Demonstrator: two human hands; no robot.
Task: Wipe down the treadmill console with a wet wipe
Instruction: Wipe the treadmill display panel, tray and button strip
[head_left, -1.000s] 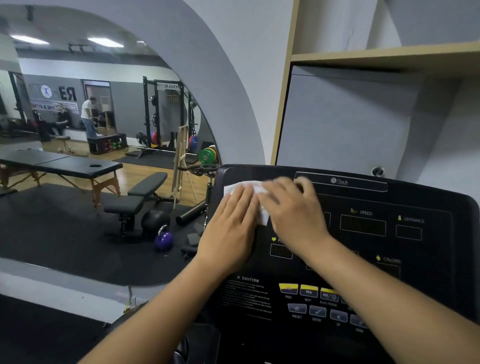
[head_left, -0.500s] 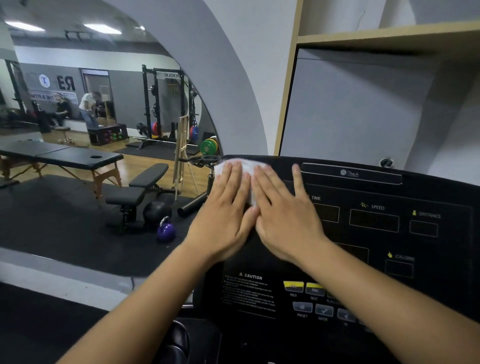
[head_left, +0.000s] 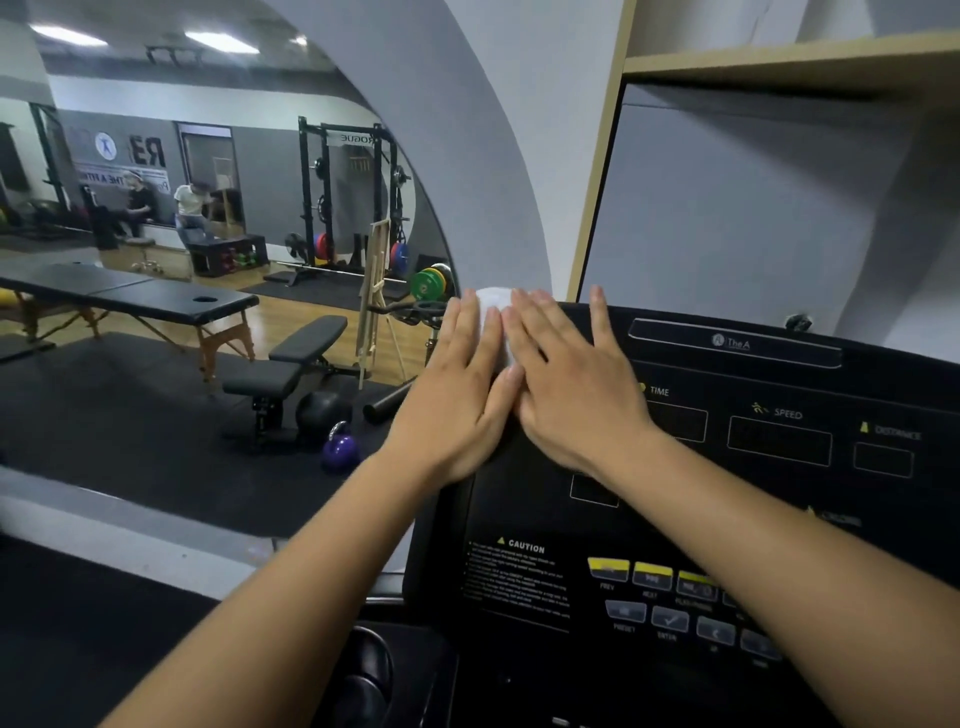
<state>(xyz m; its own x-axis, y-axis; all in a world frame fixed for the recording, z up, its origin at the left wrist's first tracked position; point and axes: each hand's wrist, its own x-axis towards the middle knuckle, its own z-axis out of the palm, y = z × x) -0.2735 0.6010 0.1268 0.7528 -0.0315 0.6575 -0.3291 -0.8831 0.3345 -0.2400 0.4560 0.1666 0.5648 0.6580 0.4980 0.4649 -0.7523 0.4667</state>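
Observation:
The black treadmill console (head_left: 779, 499) fills the right and lower part of the view, with display windows and a row of buttons. A white wet wipe (head_left: 493, 312) lies over its top left corner, mostly hidden under my hands. My left hand (head_left: 457, 395) presses flat on the wipe at the console's left edge, fingers straight. My right hand (head_left: 571, 384) lies flat beside it on the wipe and console face, fingers spread and straight. The two hands touch side by side.
A large arched mirror (head_left: 208, 260) to the left reflects the gym: a massage table, a weight bench, a purple kettlebell and a rack. A wooden shelf (head_left: 779, 62) and grey wall stand behind the console. A dark cup holder (head_left: 363, 670) sits below left.
Both hands have slid the wipe up and left, from the console face near the TIME window to its top left corner. The fingers have straightened out flat.

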